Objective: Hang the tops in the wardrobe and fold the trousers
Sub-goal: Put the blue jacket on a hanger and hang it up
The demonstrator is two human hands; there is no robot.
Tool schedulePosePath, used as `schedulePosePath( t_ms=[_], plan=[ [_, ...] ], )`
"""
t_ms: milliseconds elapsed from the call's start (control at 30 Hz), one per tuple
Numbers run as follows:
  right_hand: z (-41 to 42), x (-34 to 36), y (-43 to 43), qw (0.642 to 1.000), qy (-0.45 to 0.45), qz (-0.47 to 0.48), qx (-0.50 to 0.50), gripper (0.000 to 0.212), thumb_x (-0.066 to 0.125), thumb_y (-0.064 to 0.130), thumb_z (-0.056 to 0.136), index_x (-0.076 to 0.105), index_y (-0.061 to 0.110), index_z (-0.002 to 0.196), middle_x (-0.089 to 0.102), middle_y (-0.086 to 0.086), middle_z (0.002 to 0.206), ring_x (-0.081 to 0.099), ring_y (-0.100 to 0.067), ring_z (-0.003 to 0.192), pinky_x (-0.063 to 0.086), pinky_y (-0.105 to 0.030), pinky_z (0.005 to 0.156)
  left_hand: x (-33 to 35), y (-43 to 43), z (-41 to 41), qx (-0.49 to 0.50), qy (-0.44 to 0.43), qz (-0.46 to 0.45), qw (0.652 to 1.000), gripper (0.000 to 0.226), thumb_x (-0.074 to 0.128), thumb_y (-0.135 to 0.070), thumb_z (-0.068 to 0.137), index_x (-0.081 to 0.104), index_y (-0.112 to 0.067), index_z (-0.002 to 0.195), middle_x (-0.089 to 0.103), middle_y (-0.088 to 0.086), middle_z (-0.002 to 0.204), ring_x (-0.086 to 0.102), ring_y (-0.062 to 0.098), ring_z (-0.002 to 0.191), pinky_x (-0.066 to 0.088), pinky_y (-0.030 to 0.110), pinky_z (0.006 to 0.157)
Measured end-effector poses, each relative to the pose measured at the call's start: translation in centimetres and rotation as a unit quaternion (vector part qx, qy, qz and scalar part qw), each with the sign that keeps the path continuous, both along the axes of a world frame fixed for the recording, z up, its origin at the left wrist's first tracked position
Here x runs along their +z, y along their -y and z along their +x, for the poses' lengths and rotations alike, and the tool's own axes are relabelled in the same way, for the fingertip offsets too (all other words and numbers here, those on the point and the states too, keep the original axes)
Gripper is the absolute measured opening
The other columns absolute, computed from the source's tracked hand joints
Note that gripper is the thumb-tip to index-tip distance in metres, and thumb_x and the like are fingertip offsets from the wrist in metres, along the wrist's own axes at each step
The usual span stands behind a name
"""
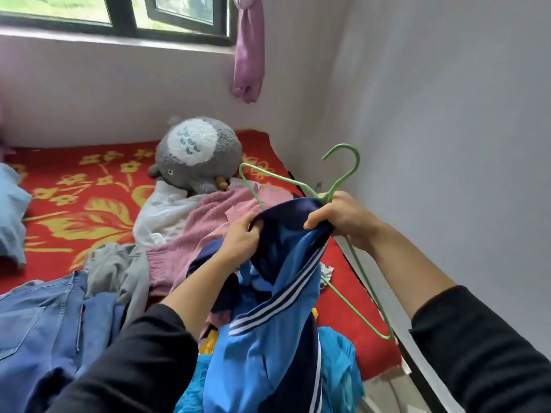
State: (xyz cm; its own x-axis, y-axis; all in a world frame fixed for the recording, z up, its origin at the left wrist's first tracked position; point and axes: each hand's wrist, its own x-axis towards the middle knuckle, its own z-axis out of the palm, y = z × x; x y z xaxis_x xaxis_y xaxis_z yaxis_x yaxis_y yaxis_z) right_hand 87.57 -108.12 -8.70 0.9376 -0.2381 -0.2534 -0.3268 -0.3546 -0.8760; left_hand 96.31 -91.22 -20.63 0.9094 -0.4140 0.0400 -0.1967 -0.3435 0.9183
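A blue and navy track top (280,293) with white stripes hangs between my hands above the bed. My left hand (240,238) grips its navy collar from the left. My right hand (338,217) pinches the collar's other side together with the neck of a green wire hanger (343,174). The hanger's hook points up and its lower arm (369,311) sticks out below my right wrist. On the bed lie blue jeans (38,323), a grey garment (119,272), a pink knit sweater (193,234) and a white garment (161,216).
The bed has a red blanket (74,204) with yellow flowers. A grey plush toy (199,156) lies near the wall. A light blue pillow (10,210) is at the left edge. A purple curtain (249,49) hangs by the window. A white wall (447,144) stands close on the right.
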Motion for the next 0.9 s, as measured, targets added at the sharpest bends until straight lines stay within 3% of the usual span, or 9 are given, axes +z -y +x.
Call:
schedulePosePath(
  t_ms=[100, 200, 367, 467, 600, 667, 767, 833, 900],
  plan=[
    [0.4, -0.1, 0.3, 0.989, 0.036, -0.118, -0.081, 0.027, 0.074, 0.014, 0.056, 0.058, -0.001, 0.071, 0.045, -0.008, 0.064, 0.044, -0.020, 0.059, 0.033, -0.028, 0.048, 5.0, -0.7, 1.6, 0.046, 0.017, -0.085, 0.995, 0.017, 0.045, -0.016, 0.097, 0.060, -0.015, 0.090, 0.059, -0.004, 0.081, 0.051, 0.009, 0.080, 0.041, 0.022, 0.072],
    [0.7, -0.2, 0.0, 0.978, 0.061, -0.140, -0.140, 0.025, 0.070, 0.020, 0.067, 0.059, -0.003, 0.068, 0.050, -0.007, 0.063, 0.049, -0.021, 0.060, 0.039, -0.035, 0.053, 10.3, -1.7, 2.4, 0.025, 0.134, -0.057, 0.989, 0.012, 0.054, -0.020, 0.094, 0.064, -0.015, 0.089, 0.062, -0.004, 0.081, 0.051, 0.005, 0.074, 0.040, 0.020, 0.072],
    [1.1, 0.6, 1.8, 0.943, 0.159, -0.080, -0.280, 0.035, 0.059, 0.014, 0.078, 0.037, 0.017, 0.050, 0.032, 0.001, 0.055, 0.031, -0.019, 0.061, 0.026, -0.031, 0.052, 10.2, -3.2, 2.6, -0.091, 0.153, 0.132, 0.975, 0.020, 0.077, -0.023, 0.074, 0.065, -0.020, 0.088, 0.065, -0.002, 0.082, 0.060, 0.014, 0.075, 0.048, 0.027, 0.070],
    [0.6, -0.9, 2.1, 0.946, 0.126, -0.128, -0.270, 0.029, 0.057, 0.015, 0.077, 0.044, 0.010, 0.051, 0.034, 0.001, 0.053, 0.031, -0.019, 0.056, 0.029, -0.030, 0.051, 5.0, -2.2, 2.1, -0.066, 0.209, 0.328, 0.919, 0.019, 0.064, -0.029, 0.080, 0.065, -0.023, 0.098, 0.067, 0.004, 0.109, 0.061, 0.027, 0.102, 0.049, 0.035, 0.079],
    [-1.0, -2.9, 3.2, 0.941, 0.089, -0.185, -0.269, 0.034, 0.052, 0.009, 0.078, 0.034, 0.014, 0.050, 0.034, 0.000, 0.051, 0.030, -0.018, 0.050, 0.027, -0.031, 0.050, 0.3, -1.3, 1.4, 0.007, 0.117, 0.441, 0.890, 0.027, 0.046, -0.029, 0.091, 0.061, -0.015, 0.108, 0.065, 0.012, 0.107, 0.062, 0.033, 0.097, 0.043, 0.033, 0.071],
    [-1.6, -3.1, 4.5, 0.929, 0.088, -0.181, -0.310, 0.033, 0.051, 0.008, 0.079, 0.035, 0.015, 0.051, 0.035, 0.000, 0.052, 0.030, -0.017, 0.050, 0.029, -0.030, 0.054, -0.3, -0.6, 1.9, 0.016, 0.012, 0.367, 0.930, 0.025, 0.041, -0.014, 0.085, 0.063, -0.016, 0.098, 0.068, 0.012, 0.090, 0.067, 0.031, 0.078, 0.050, 0.031, 0.065],
    [-2.4, -3.6, 6.8, 0.911, 0.096, -0.165, -0.365, 0.029, 0.049, 0.007, 0.080, 0.036, 0.014, 0.056, 0.036, 0.001, 0.056, 0.030, -0.018, 0.052, 0.029, -0.032, 0.052, 0.2, 2.4, 1.1, -0.040, -0.122, 0.097, 0.987, 0.031, 0.038, -0.004, 0.090, 0.062, -0.024, 0.086, 0.065, 0.001, 0.080, 0.065, 0.022, 0.077, 0.055, 0.029, 0.067],
    [-2.9, -4.6, 8.0, 0.911, 0.084, -0.162, -0.370, 0.026, 0.051, 0.009, 0.081, 0.037, 0.013, 0.059, 0.038, 0.000, 0.059, 0.032, -0.019, 0.054, 0.030, -0.031, 0.051, 0.9, 5.1, -1.0, -0.125, -0.178, -0.008, 0.976, 0.037, 0.038, -0.002, 0.094, 0.060, -0.031, 0.098, 0.062, -0.010, 0.091, 0.056, 0.009, 0.092, 0.048, 0.018, 0.072],
    [-3.2, -6.8, 8.9, 0.918, 0.047, -0.185, -0.348, 0.018, 0.053, 0.010, 0.082, 0.047, 0.007, 0.065, 0.045, -0.006, 0.063, 0.038, -0.023, 0.059, 0.034, -0.033, 0.054, 0.1, 7.4, -3.1, -0.217, -0.241, -0.024, 0.946, 0.049, 0.041, 0.000, 0.095, 0.047, -0.034, 0.131, 0.057, -0.012, 0.111, 0.049, 0.003, 0.101, 0.043, 0.014, 0.073]
  ],
)
